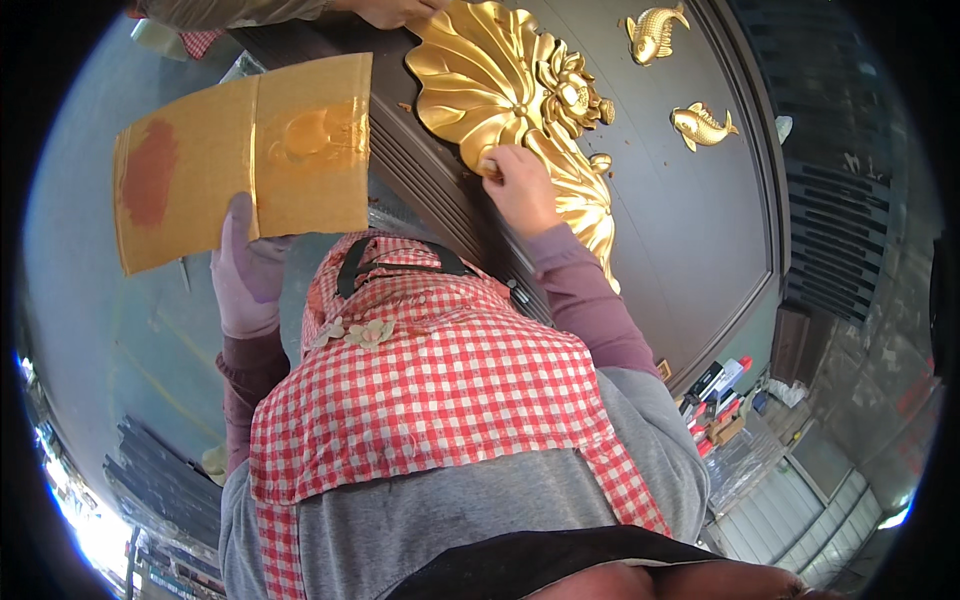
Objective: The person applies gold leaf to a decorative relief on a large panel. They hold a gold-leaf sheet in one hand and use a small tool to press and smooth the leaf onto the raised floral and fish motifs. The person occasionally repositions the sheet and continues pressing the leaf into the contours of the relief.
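My left hand (pixel 250 260), in a pale purple glove, grips the lower edge of a piece of cardboard (pixel 215 190). The cardboard has a reddish-brown smear on its left half and a shiny gold-yellow smear on its right half. My bare right hand (pixel 523 190) is closed at the lower rim of a gold lotus-leaf relief (pixel 470 75). Something small shows at its fingertips, too hidden to name. Beside the leaf are a gold lotus flower (pixel 572 92) and a second gold leaf, partly behind my right hand and sleeve.
The relief is on a dark brown panel (pixel 670 220) with a ridged border, along with two gold fish (pixel 703 126). Another person's hand (pixel 395 10) touches the leaf's far edge. Boxes and loose items (pixel 720 395) are at the right, and dark slats (pixel 835 235) lie beyond the panel.
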Demonstrator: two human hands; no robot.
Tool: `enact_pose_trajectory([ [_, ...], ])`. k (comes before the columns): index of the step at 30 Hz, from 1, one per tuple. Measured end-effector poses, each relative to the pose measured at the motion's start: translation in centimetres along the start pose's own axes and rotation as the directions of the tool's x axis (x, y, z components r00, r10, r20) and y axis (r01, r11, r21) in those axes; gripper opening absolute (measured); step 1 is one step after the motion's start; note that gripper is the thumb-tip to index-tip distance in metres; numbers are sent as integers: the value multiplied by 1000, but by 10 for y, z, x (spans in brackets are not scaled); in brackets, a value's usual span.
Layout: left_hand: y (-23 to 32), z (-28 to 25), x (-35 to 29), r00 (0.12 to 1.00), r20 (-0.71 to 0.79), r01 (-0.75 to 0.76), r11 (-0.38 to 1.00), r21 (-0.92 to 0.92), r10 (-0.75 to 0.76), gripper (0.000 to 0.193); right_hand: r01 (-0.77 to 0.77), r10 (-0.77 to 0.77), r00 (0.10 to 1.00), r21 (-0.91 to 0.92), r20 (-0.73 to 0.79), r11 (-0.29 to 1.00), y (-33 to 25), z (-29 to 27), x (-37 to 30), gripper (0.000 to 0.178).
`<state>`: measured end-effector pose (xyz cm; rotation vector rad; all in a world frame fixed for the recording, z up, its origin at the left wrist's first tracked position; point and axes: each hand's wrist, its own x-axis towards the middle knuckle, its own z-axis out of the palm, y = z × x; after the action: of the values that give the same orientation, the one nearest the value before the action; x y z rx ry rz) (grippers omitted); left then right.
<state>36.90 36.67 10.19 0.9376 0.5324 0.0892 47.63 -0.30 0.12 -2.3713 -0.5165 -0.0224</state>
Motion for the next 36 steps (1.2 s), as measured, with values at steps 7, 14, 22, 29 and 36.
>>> enact_pose_trajectory([
  [7,-2,-17,1,993,-41,-90,943,319,108,43,45,-37,993,-72,113,996,7,-34,-9,19],
  [14,-2,7,4,999,-23,-34,999,27,34,41,25,-23,999,-63,30,998,-7,-26,-10,22],
  [22,-2,-4,4,992,26,-125,925,360,124,43,-74,70,997,-134,-40,988,14,-42,-12,23],
  [29,-2,1,12,999,33,-29,937,347,19,44,-24,6,996,-205,-88,978,40,-16,27,19],
  [36,-1,2,6,997,8,-69,879,472,74,46,-157,229,930,-254,288,955,48,-43,83,18],
])
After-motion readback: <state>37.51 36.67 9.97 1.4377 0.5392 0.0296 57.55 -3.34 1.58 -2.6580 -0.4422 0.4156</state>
